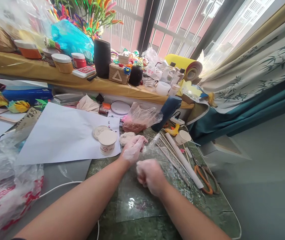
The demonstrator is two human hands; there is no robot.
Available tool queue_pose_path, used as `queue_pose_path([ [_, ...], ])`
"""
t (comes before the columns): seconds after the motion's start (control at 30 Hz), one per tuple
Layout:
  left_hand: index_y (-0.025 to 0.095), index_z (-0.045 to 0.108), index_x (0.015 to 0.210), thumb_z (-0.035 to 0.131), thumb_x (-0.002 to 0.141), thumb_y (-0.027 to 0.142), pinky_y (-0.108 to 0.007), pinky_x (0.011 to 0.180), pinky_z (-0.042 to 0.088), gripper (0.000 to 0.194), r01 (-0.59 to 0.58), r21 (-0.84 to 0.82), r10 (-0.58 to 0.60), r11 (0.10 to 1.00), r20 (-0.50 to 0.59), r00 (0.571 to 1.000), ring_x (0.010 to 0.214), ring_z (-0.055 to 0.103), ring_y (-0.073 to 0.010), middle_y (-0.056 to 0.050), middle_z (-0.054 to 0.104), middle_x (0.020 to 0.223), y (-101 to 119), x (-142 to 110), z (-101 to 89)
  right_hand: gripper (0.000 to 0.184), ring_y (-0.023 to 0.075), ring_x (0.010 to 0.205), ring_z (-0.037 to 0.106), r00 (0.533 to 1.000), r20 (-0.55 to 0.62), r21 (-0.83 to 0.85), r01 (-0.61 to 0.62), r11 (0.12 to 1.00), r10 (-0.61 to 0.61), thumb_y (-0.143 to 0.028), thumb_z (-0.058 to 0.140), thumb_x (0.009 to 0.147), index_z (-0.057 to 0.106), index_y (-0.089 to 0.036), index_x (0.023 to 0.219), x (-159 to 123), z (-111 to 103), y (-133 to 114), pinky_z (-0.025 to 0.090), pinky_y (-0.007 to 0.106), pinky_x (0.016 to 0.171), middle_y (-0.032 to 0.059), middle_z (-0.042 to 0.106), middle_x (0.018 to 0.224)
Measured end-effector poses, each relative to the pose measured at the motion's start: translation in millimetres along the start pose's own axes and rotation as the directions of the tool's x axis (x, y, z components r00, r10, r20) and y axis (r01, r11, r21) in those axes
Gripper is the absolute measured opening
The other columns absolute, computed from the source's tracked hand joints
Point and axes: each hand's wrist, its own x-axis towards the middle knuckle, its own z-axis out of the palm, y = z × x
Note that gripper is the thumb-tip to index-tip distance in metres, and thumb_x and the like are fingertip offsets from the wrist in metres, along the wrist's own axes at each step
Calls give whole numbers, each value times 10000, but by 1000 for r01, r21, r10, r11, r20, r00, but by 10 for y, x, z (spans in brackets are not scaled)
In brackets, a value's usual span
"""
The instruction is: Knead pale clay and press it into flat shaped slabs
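A window is running behind a crowded sill, and below it a dark green table is carrying paper, tools and a clear sheet. The left hand, dusted white, is reaching forward over the sheet's upper left part, its fingers pointing away beside a pale lump; whether they are grasping anything I cannot tell. The right hand is hanging just nearer and to the right, clenched in a whitened fist above the sheet; I cannot tell whether anything is inside. Both forearms are slanting in from the near side, leaving bare sheet between them. White paper is bordering the left; sticks, a white tube and orange-handled scissors are crowding the right, with the table's rounded edge lying beyond. A paper tub is standing on the paper, its contents hidden from view. A clear bag is holding reddish-brown stuff behind the lump, and a pale cup is sitting past the tube. Lidded jars are lining the sill, one showing orange contents.
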Motion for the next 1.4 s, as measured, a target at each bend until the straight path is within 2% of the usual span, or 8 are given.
queue_pose_path([
  [0.13, 189, 621, 793, 586, 861, 620, -242, 508, 305, 439, 7, 7, -7, 1000, 1, 1000, 511, 368, -104, 56, 423, 550, 11, -7, 1, 485, 56, 358, 212, 1000, 9, 33, -5, 999, 5, -454, 615, 779, 363, -232, 430, -71, -6, 1, 152, 233, 368, -84, 279, 411],
  [0.33, 190, 631, 809, 574, 885, 592, -244, 526, 346, 413, 11, 47, -11, 999, 2, 1000, 521, 404, -108, 53, 438, 565, 23, -22, -4, 468, 56, 386, 164, 998, -67, 190, -8, 982, 21, -407, 641, 738, 312, -242, 449, -34, -132, -126, 145, 215, 379, -98, 241, 417],
  [0.47, 192, 635, 814, 571, 888, 590, -246, 526, 344, 410, 11, 55, -11, 998, 7, 1000, 516, 404, -110, 56, 437, 561, 24, -28, -3, 486, 56, 371, 190, 999, -51, 121, -6, 993, 13, -419, 660, 753, 337, -237, 439, -103, -161, -59, 159, 221, 377, -93, 257, 413],
  [0.6, 194, 633, 811, 576, 883, 586, -247, 531, 341, 402, 19, 49, -20, 999, 10, 1000, 524, 397, -112, 52, 440, 568, 48, -32, 4, 511, 51, 357, 210, 1000, -12, 159, -1, 987, 3, -437, 678, 740, 325, -234, 430, -186, -135, -30, 202, 230, 381, -97, 255, 420],
  [0.73, 197, 636, 803, 592, 872, 583, -244, 517, 342, 394, 29, 60, -30, 998, 12, 999, 524, 394, -113, 48, 444, 568, 76, -32, 3, 500, 45, 367, 172, 999, -48, 234, -10, 972, 22, -411, 663, 737, 305, -240, 433, -221, -98, -97, 152, 223, 373, -101, 243, 414],
  [1.0, 212, 669, 809, 586, 907, 531, -244, 545, 380, 343, 5, 129, -10, 992, 36, 999, 557, 425, -119, 26, 488, 600, 125, -48, 16, 432, 44, 337, 168, 985, -99, 168, -127, 978, 145, -339, 622, 704, 299, -252, 430, -173, -188, -138, 120, 224, 354, -103, 244, 375],
  [1.17, 208, 665, 801, 602, 890, 540, -235, 526, 373, 349, 24, 118, -28, 993, 30, 999, 544, 424, -114, 25, 486, 589, 113, -27, 22, 407, 67, 314, 269, 983, -107, 121, -135, 983, 149, -311, 590, 732, 322, -248, 432, -175, -168, -109, 187, 224, 350, -89, 274, 360],
  [1.4, 201, 667, 826, 592, 889, 549, -227, 535, 382, 362, 5, 157, -12, 988, 45, 999, 571, 448, -113, 23, 495, 631, 118, -38, 10, 413, 42, 349, 153, 975, -164, 201, -117, 973, 151, -312, 611, 686, 280, -257, 446, -270, -181, -198, 92, 219, 361, -105, 229, 387],
])
